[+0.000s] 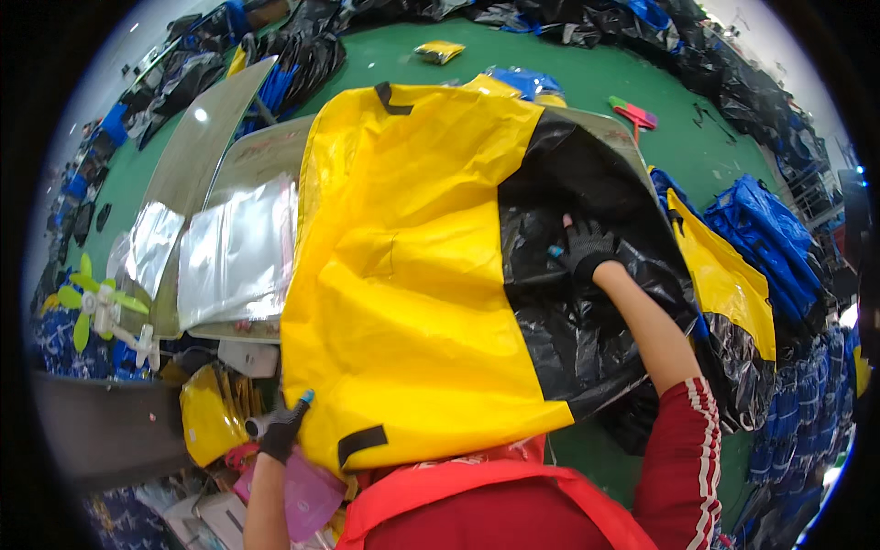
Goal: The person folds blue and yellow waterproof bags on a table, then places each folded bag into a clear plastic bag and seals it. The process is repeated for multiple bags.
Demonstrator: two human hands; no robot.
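A large yellow and black sheet-like bag (412, 266) lies spread over the table in front of me, its yellow part at left and its black part at right. Black strips mark its far and near edges. My right hand (587, 247), in a dark glove with bare or wrapped fingertips, lies open and flat on the black part. At the near left edge of the yellow part is my left hand (282, 426), gloved too. Its fingers are apart and its blue-tipped thumb touches the yellow edge; I cannot make out a grip on it.
Clear plastic sleeves (238, 257) are stacked on the table at left, beside a green-bladed fan (96, 301). Folded yellow pieces (213, 417) lie below them. Blue and yellow bags (733, 266) are heaped at right. A red dustpan (634, 115) rests on the green floor beyond.
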